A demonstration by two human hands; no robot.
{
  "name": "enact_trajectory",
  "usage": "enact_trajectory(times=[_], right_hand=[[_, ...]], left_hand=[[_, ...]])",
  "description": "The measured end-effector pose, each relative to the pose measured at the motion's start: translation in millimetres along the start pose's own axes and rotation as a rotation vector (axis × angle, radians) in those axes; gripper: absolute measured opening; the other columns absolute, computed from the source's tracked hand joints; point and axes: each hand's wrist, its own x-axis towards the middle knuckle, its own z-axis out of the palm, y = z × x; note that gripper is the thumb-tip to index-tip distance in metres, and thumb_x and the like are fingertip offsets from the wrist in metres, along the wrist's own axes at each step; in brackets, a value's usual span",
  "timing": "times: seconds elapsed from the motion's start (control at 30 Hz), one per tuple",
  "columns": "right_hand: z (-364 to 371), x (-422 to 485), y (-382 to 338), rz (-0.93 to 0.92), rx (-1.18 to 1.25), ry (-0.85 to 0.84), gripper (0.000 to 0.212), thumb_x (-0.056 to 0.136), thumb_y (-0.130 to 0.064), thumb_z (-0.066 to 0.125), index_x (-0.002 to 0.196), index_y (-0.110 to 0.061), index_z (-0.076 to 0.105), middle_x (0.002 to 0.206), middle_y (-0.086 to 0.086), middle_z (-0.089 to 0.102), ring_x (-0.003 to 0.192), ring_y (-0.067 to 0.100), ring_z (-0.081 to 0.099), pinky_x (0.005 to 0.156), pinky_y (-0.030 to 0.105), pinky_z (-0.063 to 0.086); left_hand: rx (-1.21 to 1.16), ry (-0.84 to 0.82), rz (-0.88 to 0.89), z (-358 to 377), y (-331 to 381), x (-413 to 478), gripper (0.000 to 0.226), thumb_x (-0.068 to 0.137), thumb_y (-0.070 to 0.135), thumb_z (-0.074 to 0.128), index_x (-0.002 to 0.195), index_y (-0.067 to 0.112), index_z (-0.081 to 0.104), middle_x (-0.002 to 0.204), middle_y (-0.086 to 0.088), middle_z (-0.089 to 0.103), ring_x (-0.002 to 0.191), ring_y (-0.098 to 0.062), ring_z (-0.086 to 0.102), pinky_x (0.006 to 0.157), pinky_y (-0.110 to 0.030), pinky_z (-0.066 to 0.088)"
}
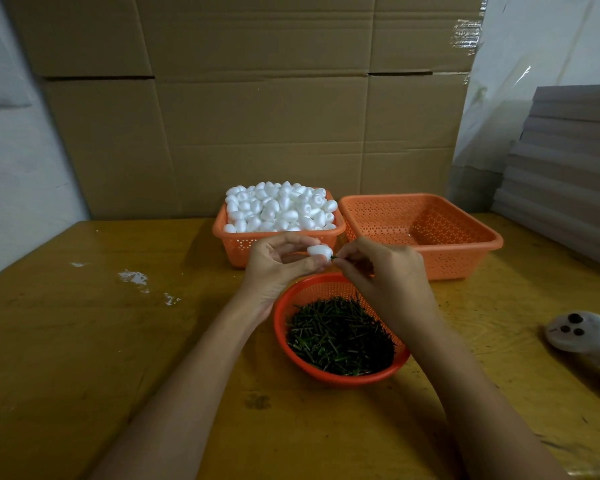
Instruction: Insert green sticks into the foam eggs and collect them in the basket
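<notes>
My left hand (278, 265) holds one white foam egg (318, 251) between thumb and fingers, above the round orange bowl (281, 327) of green sticks (340, 334). My right hand (378, 275) pinches a green stick (334, 258) whose tip meets the egg's right end. Behind my hands, an orange square basket (236, 247) is heaped with several white foam eggs (278, 207). To its right stands a second orange perforated basket (465, 261) with nothing in it.
A white handheld device (582, 336) with dark buttons lies on the yellow wooden table (118, 341) at the right. Cardboard sheets (243, 98) stand along the back. Grey boards (565, 168) are stacked at the far right. White smears mark the table's left.
</notes>
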Motion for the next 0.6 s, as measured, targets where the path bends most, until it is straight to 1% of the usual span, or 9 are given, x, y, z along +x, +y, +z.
enact_trajectory(times=[0.13, 0.23, 0.4, 0.47, 0.6], right_hand=[[0.4, 0.0, -2.3, 0.029, 0.04, 0.003, 0.012, 0.092, -0.036, 0.072, 0.097, -0.025, 0.075, 0.083, -0.015, 0.075, 0.073, 0.004, 0.07, 0.068, 0.038, 0.06], [1.7, 0.1, -3.1, 0.069, 0.06, 0.005, 0.007, 0.091, -0.033, 0.076, 0.094, -0.027, 0.075, 0.08, -0.017, 0.074, 0.073, 0.001, 0.07, 0.069, 0.035, 0.06], [4.0, -0.5, -4.8, 0.134, 0.088, 0.0, 0.006, 0.089, -0.032, 0.08, 0.092, -0.027, 0.077, 0.079, -0.019, 0.073, 0.074, -0.002, 0.069, 0.071, 0.031, 0.06], [4.2, -0.4, -4.8, 0.169, 0.11, 0.002, 0.007, 0.088, -0.032, 0.08, 0.092, -0.027, 0.077, 0.079, -0.019, 0.073, 0.075, -0.003, 0.069, 0.072, 0.031, 0.06], [2.9, 0.7, -2.7, 0.245, 0.172, -0.027, 0.007, 0.089, -0.034, 0.08, 0.093, -0.027, 0.077, 0.079, -0.018, 0.074, 0.075, -0.002, 0.07, 0.073, 0.035, 0.061]], left_hand=[[0.001, 0.005, 0.006, -0.3, -1.7, 0.0, 0.031, 0.065, 0.017, 0.095, 0.093, 0.016, 0.082, 0.107, -0.021, 0.078, 0.093, -0.036, 0.078, 0.083, -0.038, 0.066], [0.001, 0.0, 0.007, -0.2, -3.2, 0.1, 0.031, 0.067, 0.019, 0.095, 0.094, 0.018, 0.083, 0.106, -0.019, 0.079, 0.093, -0.033, 0.078, 0.082, -0.036, 0.065], [-0.027, -0.026, -0.006, 0.6, -2.3, 0.1, 0.032, 0.071, 0.02, 0.094, 0.101, 0.016, 0.083, 0.116, -0.018, 0.078, 0.102, -0.032, 0.077, 0.082, -0.032, 0.064], [-0.068, -0.05, -0.02, -0.2, -1.7, 0.3, 0.032, 0.076, 0.017, 0.091, 0.107, 0.014, 0.083, 0.119, -0.019, 0.076, 0.108, -0.032, 0.076, 0.083, -0.03, 0.063], [-0.121, -0.103, -0.026, -1.6, -2.8, 0.8, 0.029, 0.088, 0.001, 0.078, 0.114, 0.012, 0.081, 0.119, -0.021, 0.076, 0.11, -0.032, 0.075, 0.084, -0.03, 0.063]])
